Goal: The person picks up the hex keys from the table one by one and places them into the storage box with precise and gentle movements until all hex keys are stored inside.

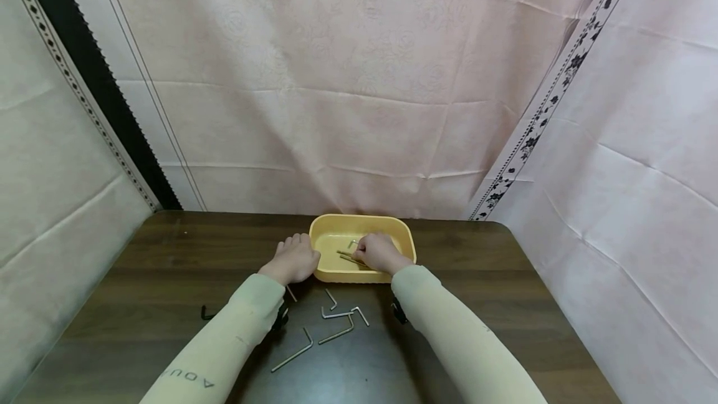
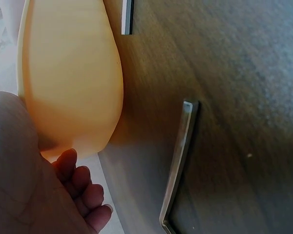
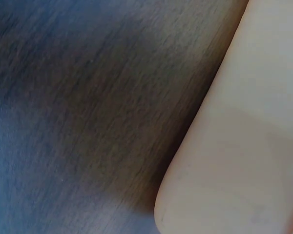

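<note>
A yellow plastic bin point(image 1: 364, 276) sits at the table's far edge. My left hand point(image 1: 294, 259) grips its left end, the fingers curled at the wall in the left wrist view. My right hand point(image 1: 381, 252) reaches inside the bin, its bent fingers pinching a brass-coloured hex key point(image 1: 352, 260) among a few others there. In the right wrist view only the bin's outer wall point(image 3: 234, 161) and the table show; the fingers are hidden. Several silver hex keys lie in front of the bin, one a long bent hex key point(image 1: 294, 356), another a hex key point(image 2: 178, 161) near my left hand.
A small black hex key point(image 1: 206, 314) lies left of my left forearm. The brown wooden table point(image 1: 477, 279) has rounded far corners. Pale cloth point(image 1: 359, 80) hangs behind and at both sides.
</note>
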Demonstrator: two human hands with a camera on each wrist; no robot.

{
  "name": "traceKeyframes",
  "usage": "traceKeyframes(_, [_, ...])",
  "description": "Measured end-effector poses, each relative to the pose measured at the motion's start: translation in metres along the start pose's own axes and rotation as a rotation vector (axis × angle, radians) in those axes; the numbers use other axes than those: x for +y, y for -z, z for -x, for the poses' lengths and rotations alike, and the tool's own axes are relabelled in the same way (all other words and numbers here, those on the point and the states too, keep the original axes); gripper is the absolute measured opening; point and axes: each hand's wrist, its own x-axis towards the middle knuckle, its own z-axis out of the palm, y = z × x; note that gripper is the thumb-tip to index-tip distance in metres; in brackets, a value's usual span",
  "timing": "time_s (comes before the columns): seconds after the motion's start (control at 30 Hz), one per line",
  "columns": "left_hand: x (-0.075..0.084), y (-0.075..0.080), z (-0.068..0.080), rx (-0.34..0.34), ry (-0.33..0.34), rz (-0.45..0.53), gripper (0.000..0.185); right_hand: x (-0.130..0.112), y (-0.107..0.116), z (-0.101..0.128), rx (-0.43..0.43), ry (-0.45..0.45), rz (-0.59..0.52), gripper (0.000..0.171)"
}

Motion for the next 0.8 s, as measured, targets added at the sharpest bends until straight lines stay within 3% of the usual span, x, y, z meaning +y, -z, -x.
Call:
traceKeyframes(0.27, [-0.0017, -0.0031, -0.0019, 0.002, 0.006, 0.001, 0.035, 0.0001, -0.0005, -0.0001, 0.016, 0.004, -0.015, 0.022])
traceKeyframes(0.7, [0.0001, -0.0013, 0.0003, 0.003, 0.006, 0.004, 0.037, 0.0013, -0.0021, -0.0013, 0.012, -0.019, -0.032, 0.021])
traceKeyframes(0.8, [-0.0014, -0.0016, -0.0004, 0.000, 0.000, 0.007, 0.037, 0.0017, 0.0011, -0.0004, 0.049, -0.034, -0.094, 0.019])
